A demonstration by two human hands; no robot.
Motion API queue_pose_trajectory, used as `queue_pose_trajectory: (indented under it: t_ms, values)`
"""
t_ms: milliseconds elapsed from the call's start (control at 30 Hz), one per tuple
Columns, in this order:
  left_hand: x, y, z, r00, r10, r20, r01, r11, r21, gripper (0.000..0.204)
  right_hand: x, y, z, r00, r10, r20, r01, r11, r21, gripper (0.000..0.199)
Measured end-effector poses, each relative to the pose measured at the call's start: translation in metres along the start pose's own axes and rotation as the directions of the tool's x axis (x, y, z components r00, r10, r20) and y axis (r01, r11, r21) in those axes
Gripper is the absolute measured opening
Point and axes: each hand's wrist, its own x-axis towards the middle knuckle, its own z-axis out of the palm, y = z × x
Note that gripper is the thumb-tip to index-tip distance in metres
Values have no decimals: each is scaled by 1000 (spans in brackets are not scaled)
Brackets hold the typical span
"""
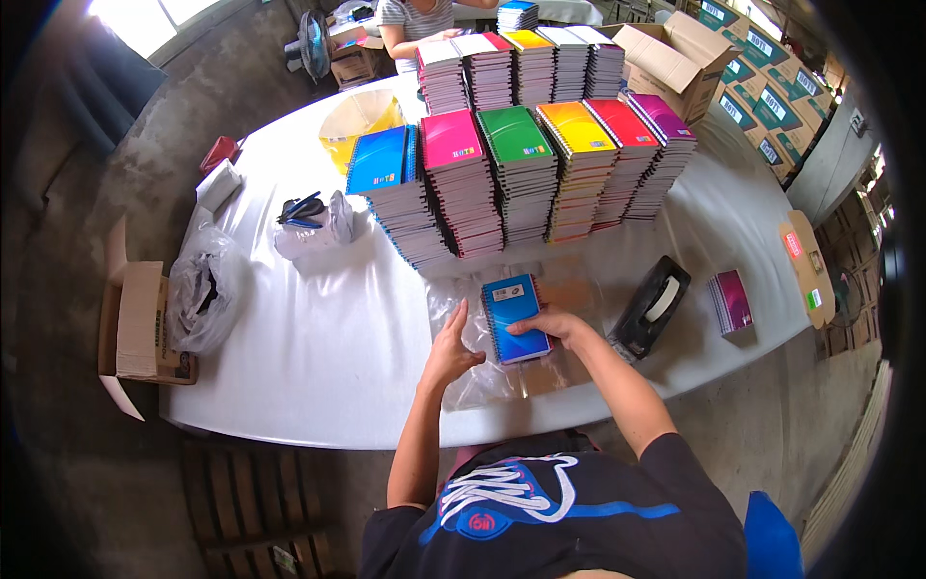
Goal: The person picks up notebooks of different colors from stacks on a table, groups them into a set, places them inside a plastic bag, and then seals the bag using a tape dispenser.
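While the right hand [552, 323] pinches a blue spiral notebook [514, 317] at center frame, left hand [453, 349] fingers spread flat on the clear plastic bag [482, 381]. Looks like bagging; next, the opening needs lifting.

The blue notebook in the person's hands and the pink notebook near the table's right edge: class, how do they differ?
The blue notebook is held by the right hand over clear plastic bags; the pink notebook lies alone, untouched, beyond the black tape dispenser. The blue one shows its full cover; the pink one is seen at a slant. Both are small and spiral-bound.
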Motion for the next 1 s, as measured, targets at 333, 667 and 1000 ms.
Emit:
queue_pose_trajectory:
  t_ms: [333, 667, 1000]
  values:
    - [24, -6, 51, 972, 227, 58, -222, 972, -72, 122, 15, 13, 18, 923, -326, -202, 200, 859, -470, 79]
    - [31, 1, 41, 975, 186, 122, -105, 869, -483, 120, 21, 27, 29, 848, -422, -321, 192, 809, -555, 101]
    - [119, -41, -5, 997, 66, -30, -71, 967, -246, 41, 25, 34, 21, 851, -456, -261, 234, 774, -588, 94]
